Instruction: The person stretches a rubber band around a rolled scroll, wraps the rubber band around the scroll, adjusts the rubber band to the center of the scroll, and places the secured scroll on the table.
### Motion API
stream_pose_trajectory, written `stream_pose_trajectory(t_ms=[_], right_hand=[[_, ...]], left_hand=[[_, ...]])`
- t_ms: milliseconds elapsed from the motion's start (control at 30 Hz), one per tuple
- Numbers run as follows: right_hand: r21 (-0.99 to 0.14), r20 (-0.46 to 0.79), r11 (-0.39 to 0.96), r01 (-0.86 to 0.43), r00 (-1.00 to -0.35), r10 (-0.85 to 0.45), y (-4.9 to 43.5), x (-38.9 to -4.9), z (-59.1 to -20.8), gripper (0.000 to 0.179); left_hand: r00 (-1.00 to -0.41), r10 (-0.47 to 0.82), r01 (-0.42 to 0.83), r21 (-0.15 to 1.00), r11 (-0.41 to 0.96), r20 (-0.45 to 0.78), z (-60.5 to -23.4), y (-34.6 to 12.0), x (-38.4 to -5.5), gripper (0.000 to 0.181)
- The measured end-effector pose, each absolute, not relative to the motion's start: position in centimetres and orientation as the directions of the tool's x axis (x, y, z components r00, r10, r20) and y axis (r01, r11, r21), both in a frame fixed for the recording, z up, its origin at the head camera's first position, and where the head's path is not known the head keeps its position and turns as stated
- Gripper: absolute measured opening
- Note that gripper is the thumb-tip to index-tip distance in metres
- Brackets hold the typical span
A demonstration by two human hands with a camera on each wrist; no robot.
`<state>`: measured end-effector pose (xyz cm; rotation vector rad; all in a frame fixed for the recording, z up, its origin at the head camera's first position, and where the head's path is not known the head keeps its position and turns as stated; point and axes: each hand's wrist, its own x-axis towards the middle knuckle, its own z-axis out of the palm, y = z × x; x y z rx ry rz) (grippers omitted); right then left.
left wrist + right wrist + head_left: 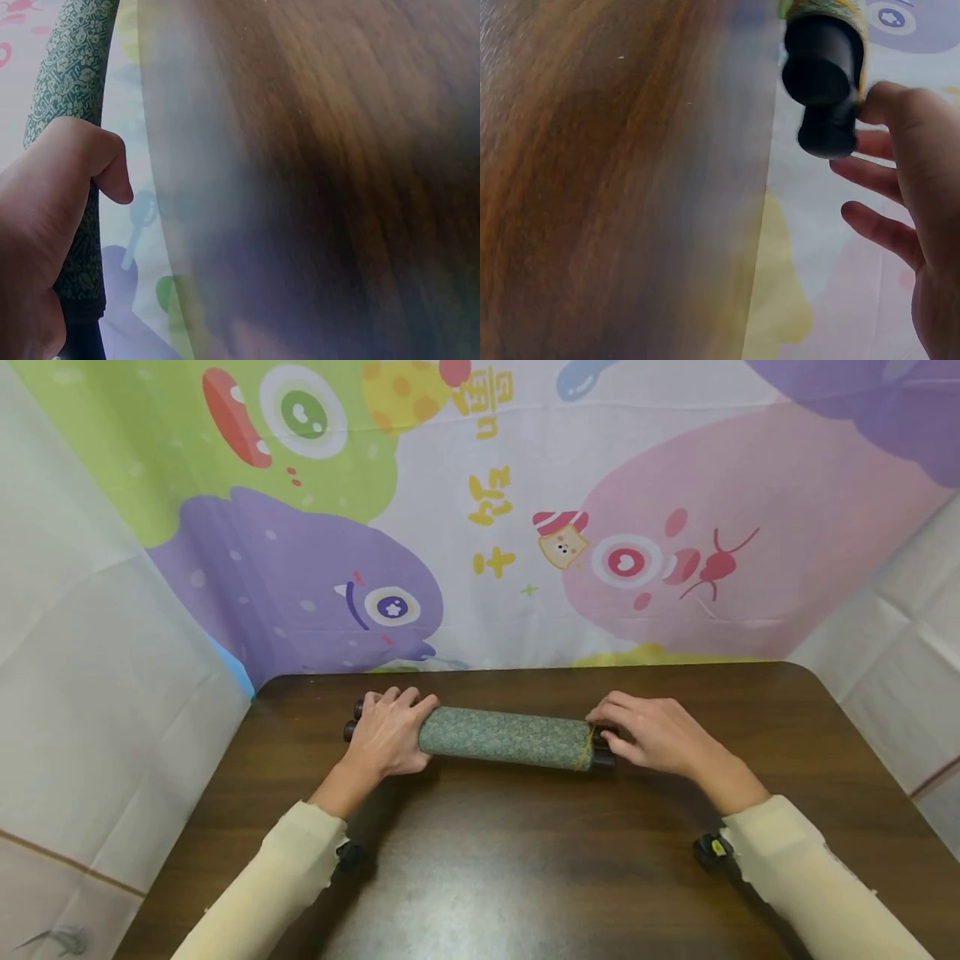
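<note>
Left forearm (262, 881): sleeved, angled forward and inward.
Left wrist (345, 789): bare.
Left hand (392, 731): back upward, fingers curled in a grip; thumb (114, 161) bent.
Right forearm (821, 864): sleeved, slanting inward.
Right wrist (729, 785): bare.
Right hand (660, 735): thumb and fingers (877, 232) loosely bent; whether they pinch is unclear.

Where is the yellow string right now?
In the head view, the yellow string lies across the green roll near its right end, just beside the fingertips of the right hand.
</note>
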<state>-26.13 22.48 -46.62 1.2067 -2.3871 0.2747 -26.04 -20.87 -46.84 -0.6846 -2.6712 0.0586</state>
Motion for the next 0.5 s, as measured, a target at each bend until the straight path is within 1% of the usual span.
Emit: stream_pose_trajectory(t_ms=[67,200,267,333,500], right_hand=[[0.023,0.483,0.577,-0.816,-0.496,-0.721,22.59,-26.14,-46.46,0.026],[0.062,0.524,0.530,-0.846,-0.424,-0.738,22.41,-26.27,-46.36,0.025],[0.063,0.542,0.517,-0.854,-0.406,-0.736,22.29,-26.22,-46.41,0.025],[0.045,0.552,0.515,-0.856,-0.409,-0.727,22.21,-26.08,-46.48,0.025],[-0.021,0.528,0.532,-0.846,-0.461,-0.713,22.12,-25.63,-46.50,0.024]], left_hand=[[-0.806,0.470,0.454,-0.133,0.881,0.359,-46.84,-20.95,-26.00,0.065],[-0.797,0.479,0.461,-0.142,0.876,0.369,-46.75,-20.87,-26.04,0.067],[-0.791,0.483,0.464,-0.148,0.874,0.375,-46.69,-20.77,-26.06,0.067],[-0.785,0.488,0.465,-0.156,0.871,0.383,-46.65,-20.67,-26.04,0.068],[-0.774,0.498,0.466,-0.181,0.866,0.392,-46.74,-20.52,-25.97,0.069]])
